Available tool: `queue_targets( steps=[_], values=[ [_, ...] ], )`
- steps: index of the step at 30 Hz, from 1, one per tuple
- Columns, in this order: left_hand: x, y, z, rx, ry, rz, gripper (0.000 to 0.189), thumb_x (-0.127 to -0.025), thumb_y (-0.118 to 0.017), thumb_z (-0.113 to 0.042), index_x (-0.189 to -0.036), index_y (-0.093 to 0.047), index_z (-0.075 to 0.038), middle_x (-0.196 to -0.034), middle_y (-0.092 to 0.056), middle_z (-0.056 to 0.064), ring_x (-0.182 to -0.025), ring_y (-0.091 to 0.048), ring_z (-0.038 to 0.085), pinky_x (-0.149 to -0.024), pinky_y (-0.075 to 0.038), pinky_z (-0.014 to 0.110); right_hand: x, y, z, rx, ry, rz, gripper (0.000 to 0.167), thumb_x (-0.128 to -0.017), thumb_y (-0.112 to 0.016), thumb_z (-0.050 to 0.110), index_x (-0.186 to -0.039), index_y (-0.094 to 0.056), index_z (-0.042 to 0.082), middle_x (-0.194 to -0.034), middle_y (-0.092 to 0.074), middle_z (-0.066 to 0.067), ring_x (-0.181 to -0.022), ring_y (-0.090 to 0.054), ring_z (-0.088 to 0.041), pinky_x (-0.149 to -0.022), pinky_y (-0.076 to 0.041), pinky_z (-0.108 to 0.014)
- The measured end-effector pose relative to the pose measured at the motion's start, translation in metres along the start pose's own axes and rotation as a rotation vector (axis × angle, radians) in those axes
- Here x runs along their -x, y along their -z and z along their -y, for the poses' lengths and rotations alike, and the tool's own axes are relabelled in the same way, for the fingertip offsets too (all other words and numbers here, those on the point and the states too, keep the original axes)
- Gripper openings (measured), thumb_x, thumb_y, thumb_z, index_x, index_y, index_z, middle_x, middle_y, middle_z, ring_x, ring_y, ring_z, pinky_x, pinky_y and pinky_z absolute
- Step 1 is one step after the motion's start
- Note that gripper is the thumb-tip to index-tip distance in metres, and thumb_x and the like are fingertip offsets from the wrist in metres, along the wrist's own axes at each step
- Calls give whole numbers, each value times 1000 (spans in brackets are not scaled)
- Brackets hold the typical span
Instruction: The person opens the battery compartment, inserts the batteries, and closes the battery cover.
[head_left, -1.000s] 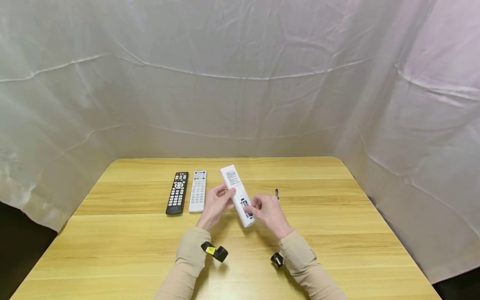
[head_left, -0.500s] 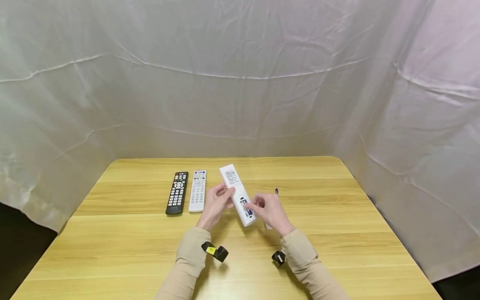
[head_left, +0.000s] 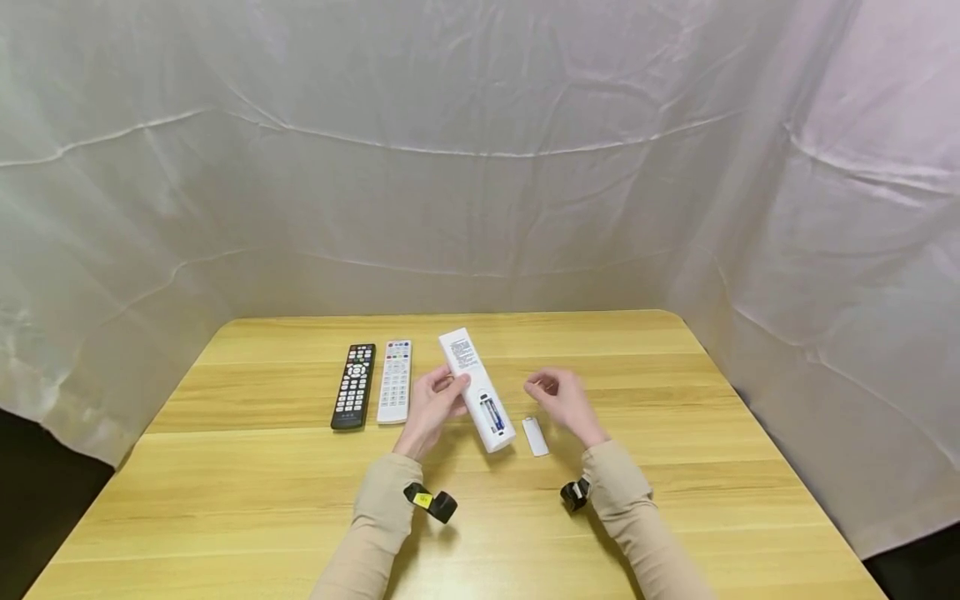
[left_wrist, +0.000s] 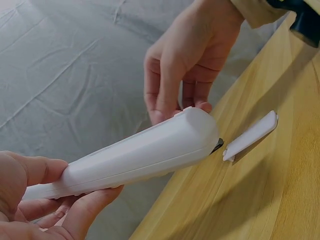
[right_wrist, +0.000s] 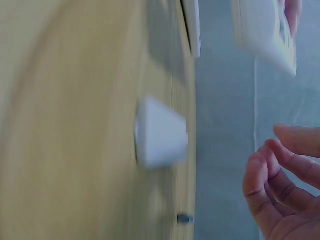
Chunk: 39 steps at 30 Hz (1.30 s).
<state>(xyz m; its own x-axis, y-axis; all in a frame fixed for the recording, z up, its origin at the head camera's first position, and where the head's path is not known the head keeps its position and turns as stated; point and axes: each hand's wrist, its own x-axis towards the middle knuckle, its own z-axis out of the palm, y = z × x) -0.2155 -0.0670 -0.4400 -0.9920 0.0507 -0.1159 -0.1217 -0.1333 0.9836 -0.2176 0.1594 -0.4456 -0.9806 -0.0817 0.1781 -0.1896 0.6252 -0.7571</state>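
Observation:
My left hand (head_left: 435, 408) grips a white remote control (head_left: 467, 358) by its sides, its printed back turned up. The battery compartment near its lower end is uncovered, and a blue battery (head_left: 497, 415) shows inside. In the left wrist view the remote (left_wrist: 140, 155) is raised above the tabletop, thumb on one side and fingers on the other. My right hand (head_left: 566, 404) is in the air to the right of the remote, fingers loosely bent with nothing between them. Below it a white battery cover (head_left: 536, 437) lies on the table.
To the left, a black remote (head_left: 354, 387) and another white remote (head_left: 395, 383) lie side by side, buttons up, on the wooden table (head_left: 247, 483). A small dark object (right_wrist: 185, 218) stands out beyond the cover in the right wrist view. Grey cloth (head_left: 465, 208) hangs behind the table.
My right hand has drawn away from the battery compartment, up and to the right, uncovering the battery and the cover on the table. The left hand and the remote have stayed nearly still.

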Motion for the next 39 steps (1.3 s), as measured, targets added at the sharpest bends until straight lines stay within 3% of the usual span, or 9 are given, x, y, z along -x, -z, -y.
queue_targets(
  steps=[7, 14, 18, 22, 27, 34, 39],
  values=[
    [2, 0, -2, -4, -5, 2, 44, -98, -61, -7, -140, -52, 5, -121, -66, 29, -88, -72, 19, -72, -66, 25, -16, 17, -15, 88, -36, 1, 21, -94, -67, 14, -108, -71, -1, -93, -72, -18, -85, -68, -28, -75, -61, -37],
    [2, 0, -2, -5, -8, 10, 45, -98, -61, -8, -140, -52, 6, -121, -66, 28, -86, -72, 16, -72, -66, 25, -29, 27, -19, 165, -124, 75, 28, -96, -64, 17, -118, -67, -1, -97, -72, -16, -83, -65, -23, -68, -54, -29],
    [3, 1, -2, -8, -5, 14, 45, -99, -61, -8, -140, -51, 6, -122, -65, 28, -85, -71, 14, -72, -66, 25, -36, 29, -20, 250, -132, 120, 32, -94, -65, 14, -120, -64, -5, -100, -72, -21, -84, -66, -26, -68, -57, -31],
    [3, 1, -3, -6, -1, 14, 45, -99, -61, -8, -141, -51, 4, -124, -65, 30, -85, -71, 15, -72, -66, 25, -42, 28, -20, 362, -120, 166, 36, -92, -68, 14, -122, -63, -6, -112, -71, -26, -97, -66, -33, -84, -60, -44],
    [3, 1, -2, -5, -6, 17, 46, -99, -61, -8, -141, -50, 5, -126, -64, 31, -87, -72, 16, -74, -66, 26, -50, 24, -20, 467, -124, 222, 34, -91, -68, 13, -120, -65, -6, -125, -67, -26, -113, -63, -40, -101, -54, -52],
    [1, 2, -2, -2, -8, 17, 45, -99, -61, -7, -141, -51, 5, -125, -64, 31, -85, -72, 15, -74, -66, 25, -57, 18, -23, 515, -141, 264, 32, -88, -71, 9, -116, -67, -6, -122, -69, -25, -112, -63, -38, -103, -55, -50],
    [2, 1, -2, -6, -11, 17, 44, -99, -61, -7, -140, -52, 5, -124, -65, 31, -84, -72, 14, -72, -66, 25, -58, 14, -25, 529, -134, 259, 17, -85, -71, 4, -100, -69, -4, -107, -71, -21, -99, -65, -35, -94, -58, -47]
  ],
)
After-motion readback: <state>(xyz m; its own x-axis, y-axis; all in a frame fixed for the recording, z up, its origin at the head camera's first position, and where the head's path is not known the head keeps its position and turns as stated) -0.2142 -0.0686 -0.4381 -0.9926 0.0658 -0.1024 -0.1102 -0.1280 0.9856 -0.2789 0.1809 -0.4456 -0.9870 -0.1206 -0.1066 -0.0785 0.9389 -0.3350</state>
